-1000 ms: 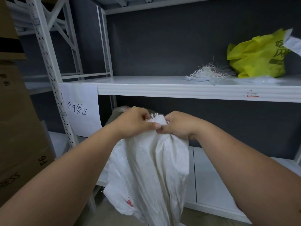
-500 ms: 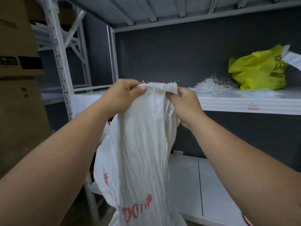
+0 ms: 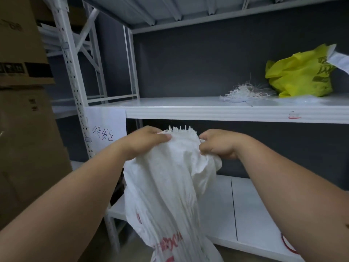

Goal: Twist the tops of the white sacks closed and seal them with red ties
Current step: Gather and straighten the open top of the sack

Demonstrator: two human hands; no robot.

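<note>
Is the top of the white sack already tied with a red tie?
No. Both hands grip the white sack top; no tie is around it.

White sack (image 3: 170, 182) with red print; yellow bag (image 3: 300, 74); white shelf (image 3: 207, 110).

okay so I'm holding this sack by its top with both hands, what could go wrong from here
1. The white sack has a frayed top edge; where the left hand and right hand pinch it, loose strands may pull out and the grip could slip.
2. A red tie seems to lie on the lower shelf; reaching for it means releasing one hand, so the top may fall open.
</note>
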